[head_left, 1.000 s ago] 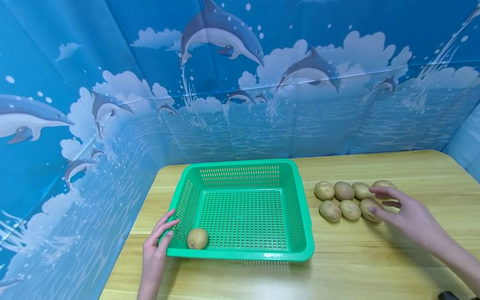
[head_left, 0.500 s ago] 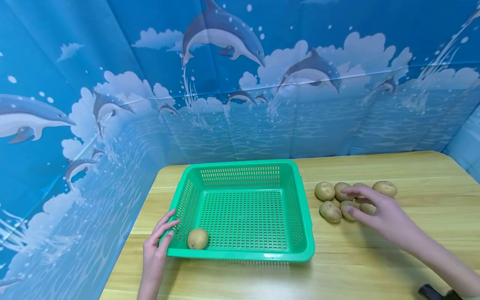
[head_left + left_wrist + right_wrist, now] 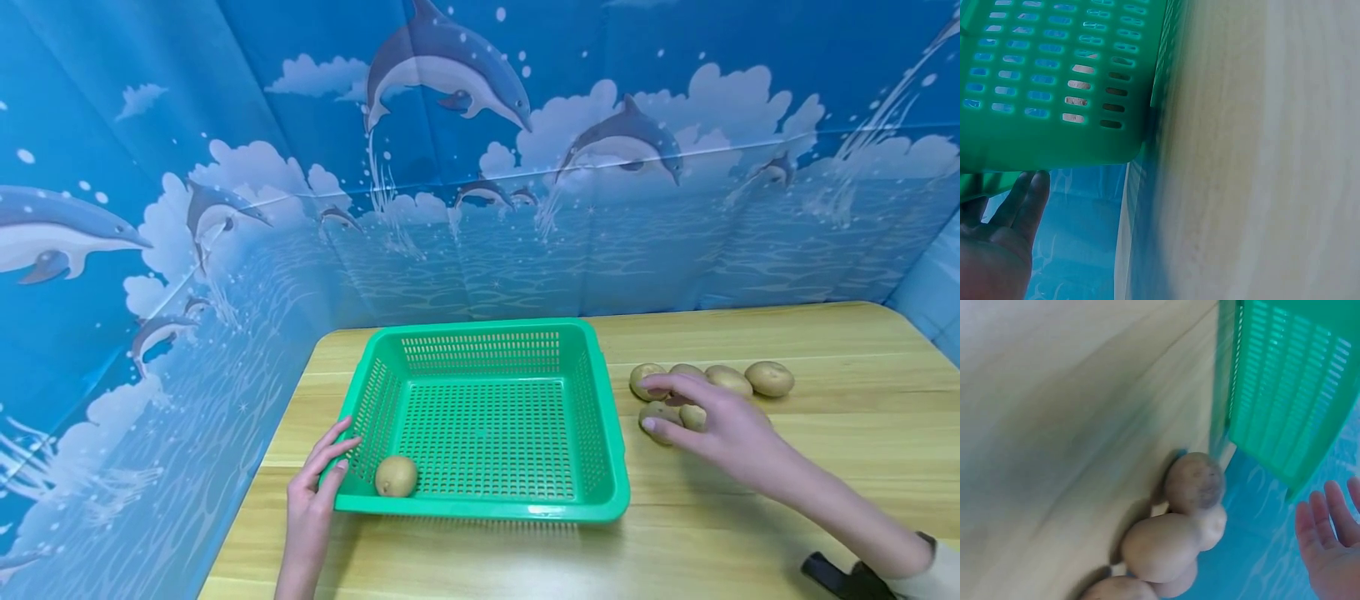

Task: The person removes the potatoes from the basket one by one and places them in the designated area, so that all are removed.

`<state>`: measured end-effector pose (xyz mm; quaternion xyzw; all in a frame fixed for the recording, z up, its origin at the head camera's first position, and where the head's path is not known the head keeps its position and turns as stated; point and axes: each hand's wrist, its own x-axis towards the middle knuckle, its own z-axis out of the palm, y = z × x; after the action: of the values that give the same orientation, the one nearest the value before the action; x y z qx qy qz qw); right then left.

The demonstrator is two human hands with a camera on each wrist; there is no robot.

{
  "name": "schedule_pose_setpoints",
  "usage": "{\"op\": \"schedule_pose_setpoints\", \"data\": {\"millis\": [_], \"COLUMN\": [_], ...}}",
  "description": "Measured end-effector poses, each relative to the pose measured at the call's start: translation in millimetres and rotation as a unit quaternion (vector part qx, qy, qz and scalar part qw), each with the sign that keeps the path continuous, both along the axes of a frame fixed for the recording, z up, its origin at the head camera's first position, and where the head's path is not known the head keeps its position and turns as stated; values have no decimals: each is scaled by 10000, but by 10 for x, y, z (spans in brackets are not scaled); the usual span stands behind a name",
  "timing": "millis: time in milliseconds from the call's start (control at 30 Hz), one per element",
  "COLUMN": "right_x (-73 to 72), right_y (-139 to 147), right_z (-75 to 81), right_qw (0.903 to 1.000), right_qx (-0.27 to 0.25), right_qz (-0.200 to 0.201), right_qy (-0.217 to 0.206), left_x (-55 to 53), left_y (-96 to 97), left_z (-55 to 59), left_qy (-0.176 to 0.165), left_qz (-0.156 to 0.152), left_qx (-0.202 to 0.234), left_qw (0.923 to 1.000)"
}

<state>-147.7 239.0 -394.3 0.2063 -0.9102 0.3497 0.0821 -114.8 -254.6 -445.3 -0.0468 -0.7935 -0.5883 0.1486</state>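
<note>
Fingers of my left hand [image 3: 309, 500] lie over the rim at the near left corner of a green plastic basket [image 3: 480, 511]; the left wrist view has them stretched out against that rim. Inside the basket's near left corner sits one potato [image 3: 396, 477]. Over the left end of two rows of potatoes [image 3: 769, 378] on the table, my right hand [image 3: 723, 425] hovers with thumb and fingers apart and nothing between them. Its thumb overlaps the leftmost front potato [image 3: 657, 417], and the hand hides part of the front row. The right wrist view shows several potatoes [image 3: 1160, 547] below it.
The wooden table [image 3: 862, 467] extends right and in front of the basket. A blue dolphin-print curtain [image 3: 480, 250] hangs along its back and left sides. A black device [image 3: 847, 577] sits at my right wrist.
My right hand has moved left along the potato rows, from their right end to their left end. Left hand, basket and the potato in it have stayed in place.
</note>
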Motion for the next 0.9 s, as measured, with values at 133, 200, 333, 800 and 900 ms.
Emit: {"op": "schedule_pose_setpoints", "data": {"millis": [133, 200, 333, 800, 900], "right_x": [-26, -47, -69, -27, -61], "right_y": [-70, -100, -170, -491, -559], "right_z": [82, 120, 171, 354, 390], "right_qw": [9996, 9991, 9973, 9862, 9807], "right_qx": [151, 232, 238, 614, 703], "right_qz": [183, 331, 675, 1482, 1751], "right_qy": [-118, -122, -152, -419, -505], "left_x": [-1, -3, -5, -12, -10], "left_y": [0, -3, -4, -7, -14], "left_z": [6, 5, -1, -15, -21], "left_qy": [-14, -18, -10, -3, 3], "left_qz": [-2, -3, -7, 8, 28], "left_qx": [-18, -30, -40, -74, -100], "left_qw": [10000, 10000, 10000, 10000, 9999]}}
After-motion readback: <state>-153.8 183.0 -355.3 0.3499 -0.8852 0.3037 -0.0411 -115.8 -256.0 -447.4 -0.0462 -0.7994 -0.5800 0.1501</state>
